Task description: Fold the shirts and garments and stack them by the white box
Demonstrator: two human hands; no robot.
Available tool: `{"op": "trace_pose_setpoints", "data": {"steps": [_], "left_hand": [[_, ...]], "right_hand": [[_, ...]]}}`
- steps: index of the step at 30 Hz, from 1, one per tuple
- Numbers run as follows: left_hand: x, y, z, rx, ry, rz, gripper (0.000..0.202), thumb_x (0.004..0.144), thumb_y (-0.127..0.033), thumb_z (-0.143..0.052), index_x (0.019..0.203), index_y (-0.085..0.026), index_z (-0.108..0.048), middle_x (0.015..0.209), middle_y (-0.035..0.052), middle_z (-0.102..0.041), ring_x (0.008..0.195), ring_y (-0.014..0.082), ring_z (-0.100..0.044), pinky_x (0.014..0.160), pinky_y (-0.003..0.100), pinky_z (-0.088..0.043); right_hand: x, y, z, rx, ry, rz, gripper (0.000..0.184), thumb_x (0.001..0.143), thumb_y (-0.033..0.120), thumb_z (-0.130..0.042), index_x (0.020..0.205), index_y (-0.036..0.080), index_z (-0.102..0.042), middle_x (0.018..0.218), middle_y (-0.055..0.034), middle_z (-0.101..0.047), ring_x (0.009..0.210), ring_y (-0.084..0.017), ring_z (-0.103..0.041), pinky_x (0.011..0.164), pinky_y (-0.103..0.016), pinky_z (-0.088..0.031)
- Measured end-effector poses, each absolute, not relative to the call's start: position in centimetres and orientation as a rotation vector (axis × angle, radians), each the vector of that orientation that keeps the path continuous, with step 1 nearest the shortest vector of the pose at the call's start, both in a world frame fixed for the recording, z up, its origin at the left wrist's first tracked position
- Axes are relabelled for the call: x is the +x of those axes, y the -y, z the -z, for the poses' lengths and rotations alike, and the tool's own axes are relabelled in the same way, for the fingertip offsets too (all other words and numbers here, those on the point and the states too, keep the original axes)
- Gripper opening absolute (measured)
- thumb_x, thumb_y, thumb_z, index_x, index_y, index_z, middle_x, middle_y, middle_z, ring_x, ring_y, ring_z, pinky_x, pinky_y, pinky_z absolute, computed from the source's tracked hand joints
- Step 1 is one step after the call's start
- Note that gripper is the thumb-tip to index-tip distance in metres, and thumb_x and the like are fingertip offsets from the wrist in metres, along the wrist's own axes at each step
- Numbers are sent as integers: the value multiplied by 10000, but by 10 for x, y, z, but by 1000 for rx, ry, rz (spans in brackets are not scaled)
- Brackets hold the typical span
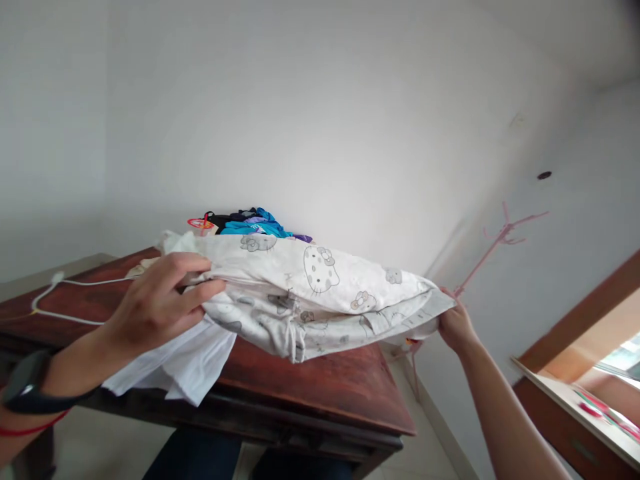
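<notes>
A white garment with grey cat-face prints is stretched sideways in the air above the table, sagging in folds along its lower edge. Its exact kind I cannot tell. At its left end, my left hand pinches the bunched fabric between thumb and fingers. My right hand grips the narrow right end, off past the table's right edge. A plain white cloth lies beneath my left hand and hangs over the table's front edge.
The dark red wooden table stands before me. Blue, black and purple clothes are heaped at its back, beside a red hanger. A white cable loops at left. A pink coat stand rises at right, near a window sill.
</notes>
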State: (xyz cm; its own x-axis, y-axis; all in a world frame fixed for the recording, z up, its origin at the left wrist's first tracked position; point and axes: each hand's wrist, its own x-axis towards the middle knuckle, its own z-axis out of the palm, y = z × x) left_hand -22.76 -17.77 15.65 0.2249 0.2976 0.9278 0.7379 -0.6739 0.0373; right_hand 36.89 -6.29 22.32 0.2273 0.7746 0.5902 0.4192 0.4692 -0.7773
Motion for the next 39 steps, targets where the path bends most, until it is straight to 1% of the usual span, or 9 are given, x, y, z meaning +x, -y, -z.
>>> {"op": "trace_pose_setpoints", "data": {"steps": [4,9,15,18,20,22,27,34,39], "left_hand": [[-247,174,-139,-2310,1024,1197,378,837,-129,-537,1115,-301,-728,1217,62,-617,1127,306,-547,1041,482,-403],[-261,162,-64,-2504,1487,677,493,751,-40,-471,1062,-285,-765,1268,78,-678,1125,311,-646,1001,445,-478],[-255,188,-19,-2610,1544,599,582,808,-204,-609,1344,-428,-633,1500,8,-548,1331,329,-556,1095,470,-458],[-237,200,-4,-2645,1496,550,937,665,-337,-798,1522,-426,-430,1602,50,-408,1405,420,-451,1113,571,-423],[-226,202,11,-2579,1489,577,1031,633,-286,-811,1556,-414,-369,1628,58,-359,1436,437,-396,1153,613,-355],[-221,201,26,-2495,1485,625,927,703,-160,-710,1538,-419,-402,1620,34,-380,1452,398,-387,1190,611,-293],[-229,191,36,-2486,1428,699,713,814,-40,-523,1422,-410,-561,1489,-20,-556,1392,274,-489,1213,491,-304],[-241,175,-38,-2613,1607,792,363,999,-305,-475,1294,-363,-678,1230,-12,-733,1116,235,-685,1009,334,-495],[-250,146,-101,-2736,1866,865,415,1022,-484,-418,1078,-229,-740,1052,42,-774,927,220,-709,830,275,-516]], "right_hand": [[345,41,-153,-1332,1585,-681,300,713,356,-606,946,193,-702,854,-81,-754,791,-272,-703,735,-396,-564],[321,27,-69,-1582,1858,-561,248,649,289,-597,847,214,-727,942,-91,-759,1020,-356,-689,926,-522,-513],[313,31,-38,-1698,2150,-164,674,654,158,-632,1322,243,-650,1452,-126,-557,1445,-327,-405,1194,-493,-282],[303,36,-37,-1626,2421,-111,654,756,194,-642,1403,279,-598,1555,-103,-459,1463,-298,-381,1219,-470,-249],[298,39,-32,-1577,2499,-181,526,825,207,-598,1344,275,-649,1521,-99,-507,1427,-288,-436,1200,-461,-293],[297,41,-25,-1529,2502,-255,425,876,212,-534,1270,231,-692,1403,-118,-616,1351,-281,-523,1164,-455,-352],[308,42,-11,-1413,2359,-230,290,921,314,-482,1029,185,-717,1107,-138,-736,1089,-298,-667,996,-463,-492],[311,50,-50,-1403,2076,37,291,1003,367,-381,1028,204,-621,890,-90,-716,850,-265,-679,775,-355,-492],[320,42,-77,-1467,1999,-7,330,991,439,-416,1033,196,-636,800,-37,-704,725,-220,-657,687,-289,-472]]}}
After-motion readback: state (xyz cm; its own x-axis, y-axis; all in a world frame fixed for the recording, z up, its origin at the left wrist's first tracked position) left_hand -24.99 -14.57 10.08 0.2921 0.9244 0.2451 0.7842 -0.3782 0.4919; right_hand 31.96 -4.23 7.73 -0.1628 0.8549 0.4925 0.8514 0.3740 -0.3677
